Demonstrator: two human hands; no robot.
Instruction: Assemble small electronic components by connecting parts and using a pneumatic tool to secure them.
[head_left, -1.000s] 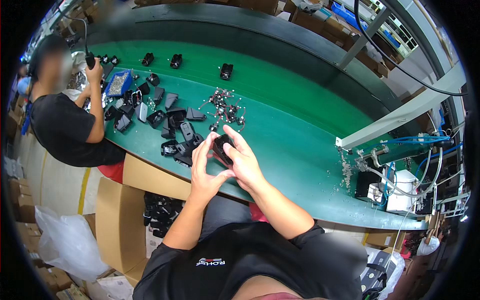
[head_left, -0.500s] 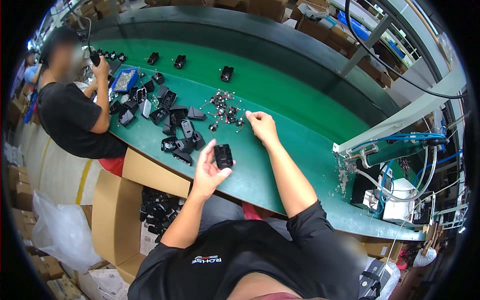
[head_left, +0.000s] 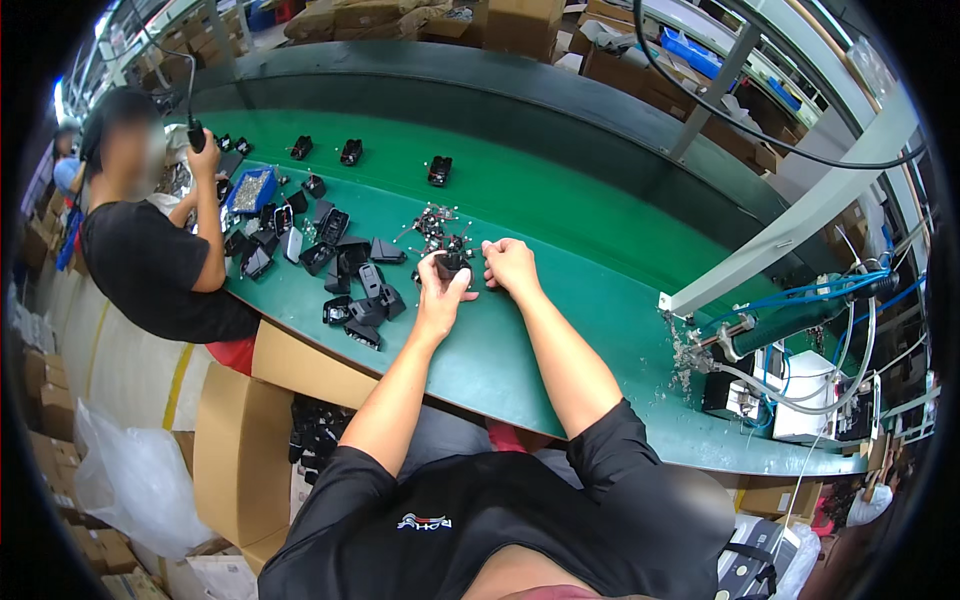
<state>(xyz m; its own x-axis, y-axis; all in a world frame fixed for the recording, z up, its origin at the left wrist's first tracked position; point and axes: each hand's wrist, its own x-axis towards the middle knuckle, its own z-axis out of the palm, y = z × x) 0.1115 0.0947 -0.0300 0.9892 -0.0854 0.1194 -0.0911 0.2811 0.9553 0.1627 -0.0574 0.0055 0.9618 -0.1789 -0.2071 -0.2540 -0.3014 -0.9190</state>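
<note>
My left hand [head_left: 436,308] is closed around a black plastic housing [head_left: 451,263], holding it just above the green table near the wired parts. Close to its right side, my right hand [head_left: 513,268] has its fingers drawn together in a pinch. Whatever those fingertips hold, if anything, is too small to make out. Just beyond both hands lies a cluster of small parts with wires [head_left: 435,228], partly covered by the left hand and the housing. Several black plastic housings [head_left: 355,260] are heaped to the left of my hands.
Single black units [head_left: 440,171] stand on the green belt [head_left: 560,215] at the back. At left, a person [head_left: 150,250] holds a dark hand tool beside a blue tray [head_left: 252,190] of small pieces. An open carton [head_left: 235,455] stands below; a hose-fed machine [head_left: 790,370] is at right.
My left hand has carried the housing forward and up to the wired parts, tilting it. The right hand has shifted slightly nearer to me, and both hands are now close together.
</note>
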